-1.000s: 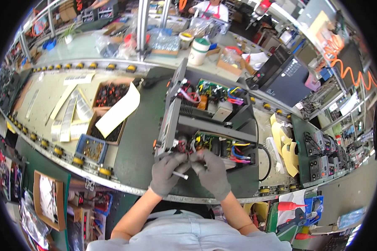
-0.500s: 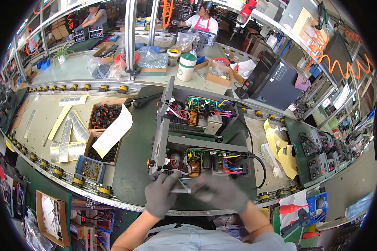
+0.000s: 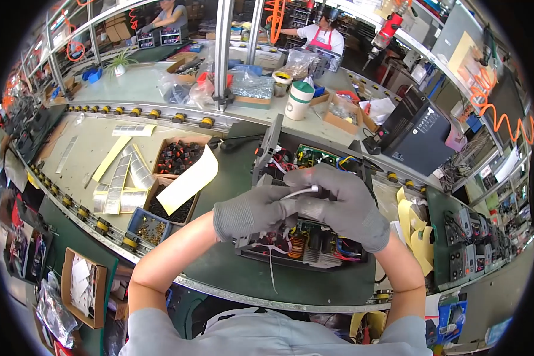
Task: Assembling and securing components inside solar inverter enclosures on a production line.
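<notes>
My gloved left hand (image 3: 252, 210) and my gloved right hand (image 3: 344, 204) meet over two open grey equipment chassis (image 3: 261, 246). Between their fingers a narrow white strip, apparently a cable tie (image 3: 299, 191), curves from the left fingertips toward the right palm. Both hands are closed around it, though the exact grip is partly hidden. Below them a thin pale tail (image 3: 272, 270) hangs over the near chassis's front edge. That chassis holds copper coils (image 3: 296, 246) and coloured wires. Behind my hands, the far chassis shows a green circuit board (image 3: 317, 155).
A dark green mat (image 3: 213, 264) lies under the chassis. To the left are a box of black-and-red parts (image 3: 185, 155), a blue bin of brass screws (image 3: 149, 225) and label sheets (image 3: 121, 181). Finished-looking units (image 3: 469, 231) stand at right. Two people work across the line.
Both hands have moved up and away from the near chassis's front edge, and have come together above the chassis. My view has shifted, so the scene sits further right.
</notes>
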### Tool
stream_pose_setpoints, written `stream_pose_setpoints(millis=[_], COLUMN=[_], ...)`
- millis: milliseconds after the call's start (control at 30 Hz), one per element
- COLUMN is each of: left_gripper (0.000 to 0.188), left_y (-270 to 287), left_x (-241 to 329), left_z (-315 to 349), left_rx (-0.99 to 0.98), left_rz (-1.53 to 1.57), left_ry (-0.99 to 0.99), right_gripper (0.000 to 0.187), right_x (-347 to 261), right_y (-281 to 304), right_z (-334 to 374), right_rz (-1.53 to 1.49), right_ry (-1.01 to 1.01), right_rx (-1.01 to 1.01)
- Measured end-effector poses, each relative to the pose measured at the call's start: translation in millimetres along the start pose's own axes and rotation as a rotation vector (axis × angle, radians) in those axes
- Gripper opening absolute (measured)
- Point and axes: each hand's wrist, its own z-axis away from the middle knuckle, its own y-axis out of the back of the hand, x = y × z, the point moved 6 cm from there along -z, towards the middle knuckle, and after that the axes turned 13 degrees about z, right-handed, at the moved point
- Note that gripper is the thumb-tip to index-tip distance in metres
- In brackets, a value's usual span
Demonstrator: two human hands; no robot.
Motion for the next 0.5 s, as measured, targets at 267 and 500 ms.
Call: stream_pose_setpoints(millis=[267,500], left_gripper=[0.039,0.03], left_y=[19,99], left_x=[7,8], left_z=[-8,-17], left_rx=[-0.054,0.434], left_rz=[0.094,-0.632], left_ry=[-0.009,-0.4], right_gripper=[0.019,0.017], right_x=[22,55], right_y=[1,84], right_z=[-26,-35], right_rz=[-0.26,-0.334], right_ry=[-0.127,0.003], right_rx=[-0.031,0.617])
